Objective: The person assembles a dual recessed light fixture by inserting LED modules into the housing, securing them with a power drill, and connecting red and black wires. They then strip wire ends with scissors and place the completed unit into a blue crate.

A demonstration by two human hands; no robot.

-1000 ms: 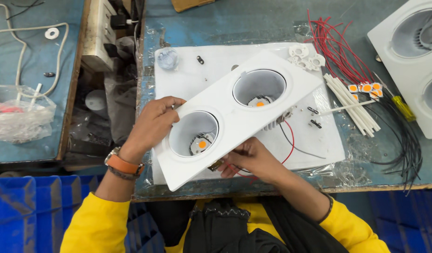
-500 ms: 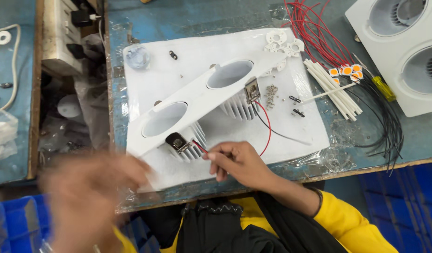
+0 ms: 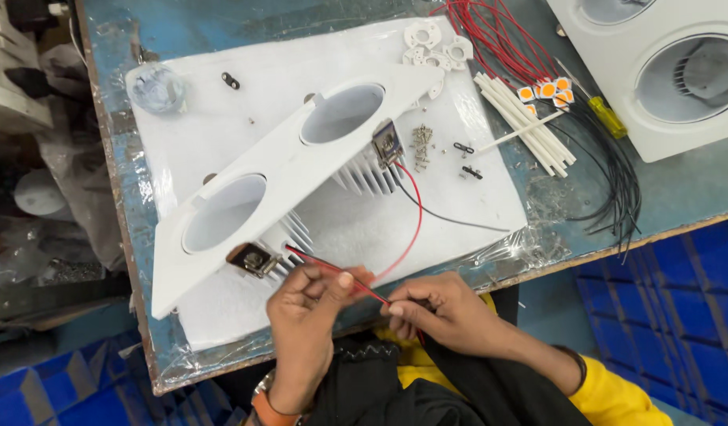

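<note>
Fingers pinching a red wire at the bench edge.
Left hand [image 3: 313, 304] and right hand [image 3: 443, 312] each clamp the red wire [image 3: 356, 285] between thumb and fingertips; it runs up to a finned heat sink [image 3: 289, 241] under the white two-hole lamp housing [image 3: 285, 177] on a white foam sheet [image 3: 214, 118].

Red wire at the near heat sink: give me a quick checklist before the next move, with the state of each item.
1. Red wire pinched by both hands, left hand and right hand: ok.
2. Wire reaches near heat sink: ok.
3. Joint there sound: cannot tell.
4. White twin-hole housing rests tilted on white foam pad: ok.
5. Loose screws apart from hands: ok.
</note>
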